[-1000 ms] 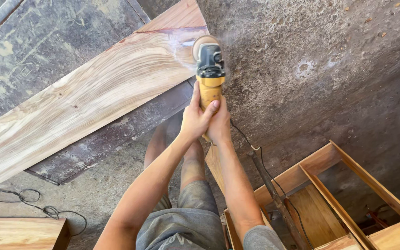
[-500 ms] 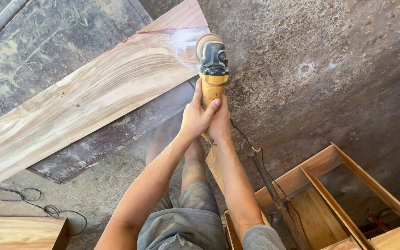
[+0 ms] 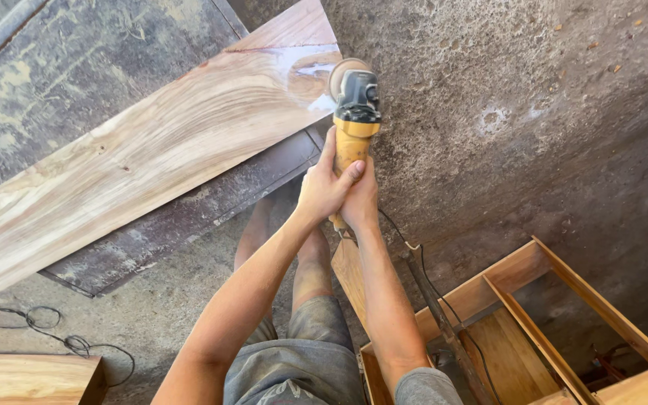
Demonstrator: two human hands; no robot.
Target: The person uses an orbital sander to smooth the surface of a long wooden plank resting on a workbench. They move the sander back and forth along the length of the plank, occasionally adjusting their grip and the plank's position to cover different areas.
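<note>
A yellow and black angle grinder (image 3: 354,112) with a round sanding disc rests its head on the right edge of a long pale wooden plank (image 3: 144,157). My left hand (image 3: 322,187) wraps the yellow handle from the left. My right hand (image 3: 360,201) grips the same handle just beside it. Both arms reach forward from my body. A pale sanded patch shows on the plank next to the disc.
The plank lies on a dark dusty board (image 3: 181,217) over a rough concrete floor (image 3: 504,105). A wooden frame with slats (image 3: 534,330) stands at lower right. A black cable (image 3: 46,330) trails at lower left beside a wood block (image 3: 24,379). The grinder's cord (image 3: 429,292) runs back past my right arm.
The grinder and both hands have shifted slightly right along the plank's end; the grip is the same.
</note>
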